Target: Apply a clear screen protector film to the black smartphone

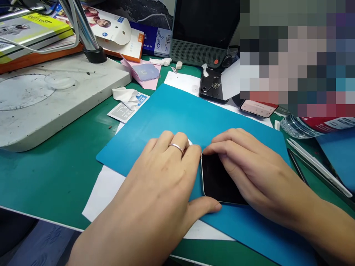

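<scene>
A smartphone [223, 181] with a dark screen lies flat on a blue mat [172, 107]. My left hand [169, 181], with a ring on one finger, is at the phone's left side. Its fingers are curled and its thumb reaches the phone's near edge. A small white corner shows behind these fingers; what they hold is hidden. My right hand [249, 166] is over the phone, fingers pressed together and bent. Its index fingertip meets the far left corner, close to my left index finger. Whether anything thin is between the right fingertips cannot be seen.
White paper [102, 192] lies under the mat. A grey-white stand base [69, 111], boxes [116, 40], a tablet-like screen [205, 26] and a black phone case [212, 87] are behind. At right are a lit phone [259, 108], a bottle [299, 127] and thin tools [318, 166].
</scene>
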{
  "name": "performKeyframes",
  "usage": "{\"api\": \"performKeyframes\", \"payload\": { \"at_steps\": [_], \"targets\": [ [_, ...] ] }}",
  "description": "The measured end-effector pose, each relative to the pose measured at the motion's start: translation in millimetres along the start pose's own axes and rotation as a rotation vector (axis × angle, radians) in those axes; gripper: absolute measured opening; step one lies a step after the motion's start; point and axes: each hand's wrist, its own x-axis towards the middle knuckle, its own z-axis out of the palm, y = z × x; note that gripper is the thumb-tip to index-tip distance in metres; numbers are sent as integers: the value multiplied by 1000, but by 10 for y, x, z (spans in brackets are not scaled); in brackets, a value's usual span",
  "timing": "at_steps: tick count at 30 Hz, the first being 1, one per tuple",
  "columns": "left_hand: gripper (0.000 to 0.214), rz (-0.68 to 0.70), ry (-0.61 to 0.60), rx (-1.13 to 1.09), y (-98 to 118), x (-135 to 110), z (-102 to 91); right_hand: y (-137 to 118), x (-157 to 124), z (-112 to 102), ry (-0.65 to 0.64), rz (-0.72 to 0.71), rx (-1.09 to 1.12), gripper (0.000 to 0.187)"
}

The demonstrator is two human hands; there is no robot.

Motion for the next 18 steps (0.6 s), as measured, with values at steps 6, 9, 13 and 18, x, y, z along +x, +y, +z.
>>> {"api": "performKeyframes", "payload": {
  "at_steps": [6, 9, 13, 18],
  "targets": [
    [60, -15, 15, 4, -4, -12, 39, 34, -33, 39, 6, 2, -21, 26],
    [59, -55, 5, -22, -6, -34, 44, 41, -38, 43, 4, -4, -31, 25],
    [61, -96, 20, -31, 5, -40, 36, 31, -28, 35, -1, -7, -21, 23],
    [60, -91, 12, -52, 12, -11, 42, 35, -23, 50, -10, 18, -5, 22]
  ]
}}
